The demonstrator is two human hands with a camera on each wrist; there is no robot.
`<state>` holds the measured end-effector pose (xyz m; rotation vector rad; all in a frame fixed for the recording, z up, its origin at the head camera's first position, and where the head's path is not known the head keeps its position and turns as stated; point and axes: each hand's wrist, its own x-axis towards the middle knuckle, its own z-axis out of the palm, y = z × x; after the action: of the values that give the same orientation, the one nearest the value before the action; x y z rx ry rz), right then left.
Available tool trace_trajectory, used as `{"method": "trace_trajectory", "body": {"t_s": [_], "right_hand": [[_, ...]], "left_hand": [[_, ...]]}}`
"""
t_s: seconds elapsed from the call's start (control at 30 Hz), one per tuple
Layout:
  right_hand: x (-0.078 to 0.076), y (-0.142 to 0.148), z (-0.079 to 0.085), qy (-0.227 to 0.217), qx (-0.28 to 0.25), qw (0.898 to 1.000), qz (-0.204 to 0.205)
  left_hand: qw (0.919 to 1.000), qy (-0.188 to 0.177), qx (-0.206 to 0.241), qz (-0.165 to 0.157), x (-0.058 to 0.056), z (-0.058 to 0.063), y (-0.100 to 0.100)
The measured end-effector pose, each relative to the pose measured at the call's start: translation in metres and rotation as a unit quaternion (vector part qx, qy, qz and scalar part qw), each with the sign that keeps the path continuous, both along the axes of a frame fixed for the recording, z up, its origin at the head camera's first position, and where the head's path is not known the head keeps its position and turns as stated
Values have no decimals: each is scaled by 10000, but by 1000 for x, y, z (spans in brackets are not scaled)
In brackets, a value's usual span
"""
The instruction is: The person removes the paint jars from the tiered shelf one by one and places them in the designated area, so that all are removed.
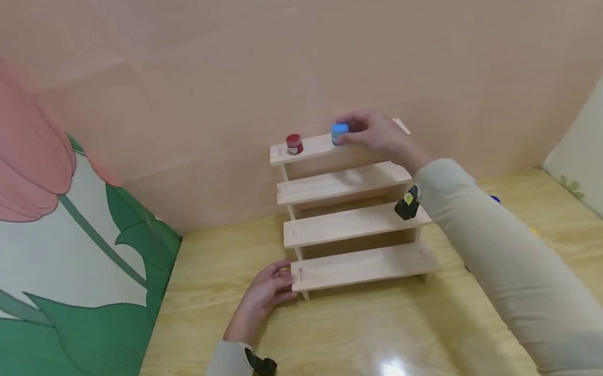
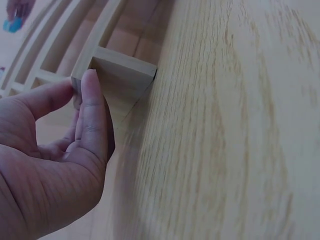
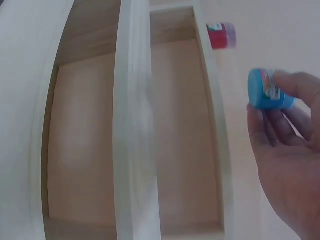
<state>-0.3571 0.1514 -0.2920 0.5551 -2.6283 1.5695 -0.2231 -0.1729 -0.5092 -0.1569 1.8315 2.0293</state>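
A light wooden rack with stepped shelves stands on the table. My right hand holds a small blue paint jar between thumb and fingers, close over the top shelf. The right wrist view shows the same blue jar, with its label facing the camera. To its left, a red paint jar stands upright on the top shelf. Down at the rack's lower left, my left hand pinches the end of the lowest shelf between thumb and fingers.
A dark blue thing and a yellow one peek out from behind the right sleeve, which hides most of them. Behind the rack rises a plain pinkish backdrop. Wooden table extends in front.
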Motion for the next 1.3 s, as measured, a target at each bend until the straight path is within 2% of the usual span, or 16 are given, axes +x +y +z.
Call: {"method": "trace_trajectory", "body": {"t_s": [0.1,0.2,0.43,0.57,0.7,1.0,1.3], "right_hand": [[8,9,-1,-21,-229,9995,211],[19,20,0,-76,-238,9993,275],[46,48,-1,181,34,9990,412],[60,65,-7,143,230,9983,510],[76,85,-14,40,410,9979,498],[111,124,-49,-228,561,9979,236],[140,159,-87,-166,503,9977,413]], "left_hand": [[9999,-12,-99,15,1,2,-5],[9999,-18,-155,32,3,3,-8],[9999,-4,-136,11,6,3,-11],[9998,-51,-172,46,7,4,-11],[9998,58,-180,29,5,4,-11],[9999,25,-105,91,5,1,-9],[9998,180,8,33,6,-4,-8]]}}
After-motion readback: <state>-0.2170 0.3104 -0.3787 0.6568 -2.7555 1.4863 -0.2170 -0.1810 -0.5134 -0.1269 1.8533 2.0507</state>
